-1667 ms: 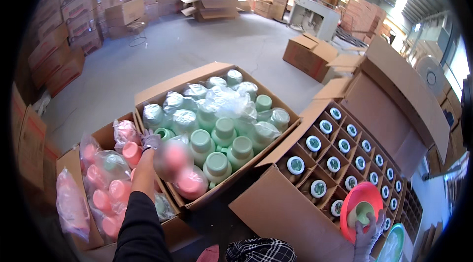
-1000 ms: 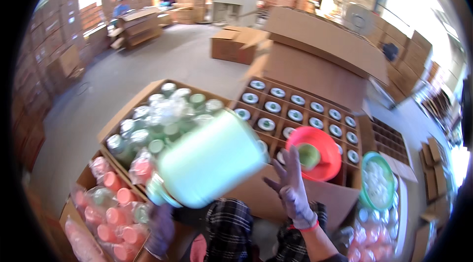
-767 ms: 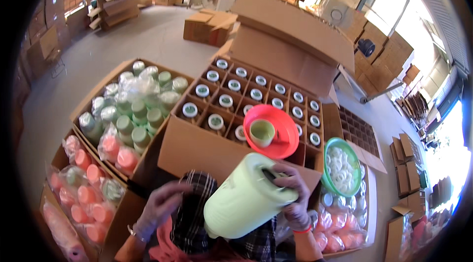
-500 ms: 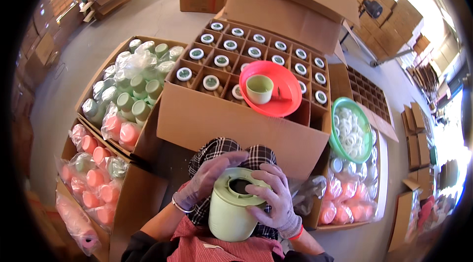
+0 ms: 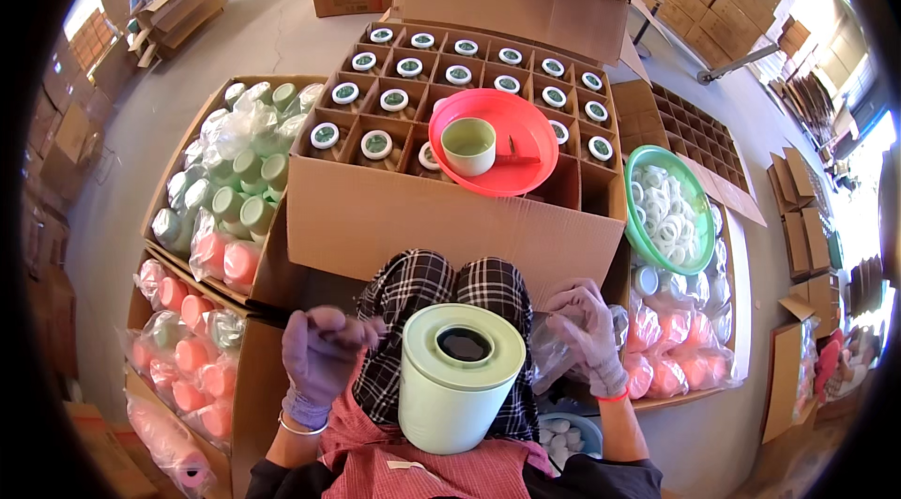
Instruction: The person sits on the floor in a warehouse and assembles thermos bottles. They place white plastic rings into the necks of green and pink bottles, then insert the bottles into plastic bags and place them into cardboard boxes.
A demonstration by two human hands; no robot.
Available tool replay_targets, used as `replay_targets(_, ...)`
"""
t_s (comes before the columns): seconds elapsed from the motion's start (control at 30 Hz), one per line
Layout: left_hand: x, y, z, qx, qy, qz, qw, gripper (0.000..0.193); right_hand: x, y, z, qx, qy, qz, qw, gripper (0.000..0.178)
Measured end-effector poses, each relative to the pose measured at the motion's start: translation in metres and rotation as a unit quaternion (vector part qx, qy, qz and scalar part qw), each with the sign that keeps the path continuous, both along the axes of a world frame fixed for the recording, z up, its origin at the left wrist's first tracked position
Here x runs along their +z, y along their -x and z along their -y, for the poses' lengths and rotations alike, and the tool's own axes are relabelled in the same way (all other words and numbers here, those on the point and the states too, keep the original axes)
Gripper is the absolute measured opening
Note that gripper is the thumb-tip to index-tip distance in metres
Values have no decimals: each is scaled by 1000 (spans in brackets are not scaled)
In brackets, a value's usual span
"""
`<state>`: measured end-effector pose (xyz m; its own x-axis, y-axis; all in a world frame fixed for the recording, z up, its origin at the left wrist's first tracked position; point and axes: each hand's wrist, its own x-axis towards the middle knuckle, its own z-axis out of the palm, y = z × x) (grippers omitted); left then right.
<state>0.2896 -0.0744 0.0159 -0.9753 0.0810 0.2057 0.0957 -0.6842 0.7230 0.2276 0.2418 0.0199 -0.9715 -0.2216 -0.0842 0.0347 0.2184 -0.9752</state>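
Observation:
A pale green canister [image 5: 450, 414] stands on my lap with its round top upward. Its flat green lid [image 5: 424, 346] has a raised rim around a hole, and the inside looks dark. To the left of the canister, my left hand [image 5: 322, 353], in a light purple glove, is raised with bent fingers apart and nothing seen in them. My right hand [image 5: 589, 332], gloved alike, is off to the right with loosely curled fingers. Clear plastic wrap [image 5: 554, 349] shows beside it; whether they touch I cannot tell.
Ahead, a divided carton [image 5: 450, 227] holds white-topped items and bears a red basin [image 5: 535, 138] with a green cup [image 5: 468, 146]. Cartons of bagged green and pink cups [image 5: 192, 353] flank me. A green basket [image 5: 706, 250] of white rings stands right; a blue tub [image 5: 591, 435] lies below.
Both hands have left the canister and moved apart, left and right. The lid's raised, notched collar now shows as a flat disc. The view has shifted slightly.

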Motion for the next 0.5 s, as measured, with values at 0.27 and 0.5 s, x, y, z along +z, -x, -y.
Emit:
replay_targets(0.27,-13,-16,21,61,-1,91,994,37,-7,8,-11,29,-121,-128,984,44)
replay_targets(0.5,15,5,13,-63,351,-5,934,70,13,1,41,265,28,-182,947,55)
